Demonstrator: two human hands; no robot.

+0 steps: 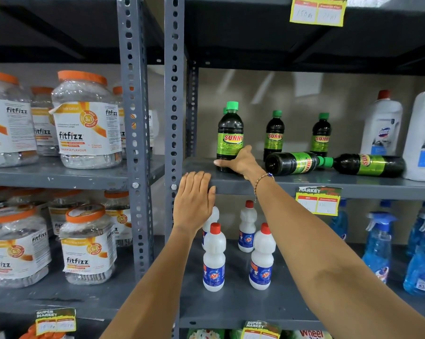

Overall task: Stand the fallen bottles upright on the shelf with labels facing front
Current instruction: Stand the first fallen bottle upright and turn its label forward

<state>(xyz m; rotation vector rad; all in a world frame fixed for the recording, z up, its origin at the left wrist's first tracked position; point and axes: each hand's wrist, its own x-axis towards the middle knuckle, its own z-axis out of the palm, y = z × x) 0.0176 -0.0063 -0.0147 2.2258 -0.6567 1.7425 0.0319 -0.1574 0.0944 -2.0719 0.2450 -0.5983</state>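
Dark Sunny bottles with green caps and green labels sit on the grey middle shelf. My right hand grips the base of an upright bottle at the shelf's left, label facing front. Another cap peeks out behind it. Two more bottles stand upright farther back. Two bottles lie on their sides: one just right of my hand, cap pointing right, the other beyond it. My left hand rests flat on the shelf's front edge, fingers together, holding nothing.
Large white jugs stand at the shelf's right end. Small white bottles with red caps and blue spray bottles fill the shelf below. Fitfizz jars occupy the left rack beyond the grey upright posts. Price tags hang from shelf edges.
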